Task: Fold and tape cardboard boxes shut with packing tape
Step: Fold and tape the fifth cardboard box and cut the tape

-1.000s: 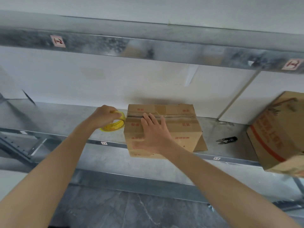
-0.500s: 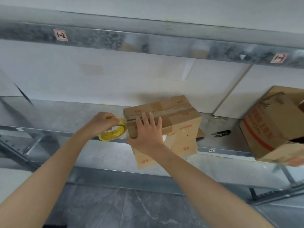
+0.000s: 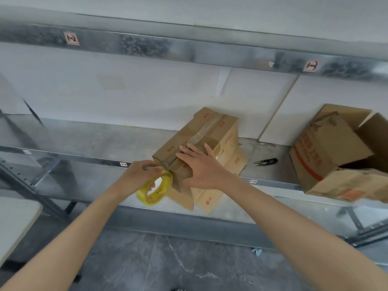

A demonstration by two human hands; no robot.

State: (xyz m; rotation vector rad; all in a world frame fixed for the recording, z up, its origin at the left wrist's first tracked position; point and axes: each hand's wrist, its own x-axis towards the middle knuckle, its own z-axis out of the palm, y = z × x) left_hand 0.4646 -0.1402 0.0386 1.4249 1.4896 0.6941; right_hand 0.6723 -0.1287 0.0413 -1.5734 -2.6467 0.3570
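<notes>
head | box turned further; left hand grips tape roll; right hand flat on box

The left hand gripped a yellow ring-shaped roll of packing tape, its fingers curled over the rim. Just beyond those fingers, the roll met the near corner of a small brown cardboard box, which sat tilted on a grey metal shelf. The right hand lay on the box top with straight fingers beside the taped seam. Right of those fingers, well apart, lay small black snips, then a larger open brown cardboard box with red print
</notes>
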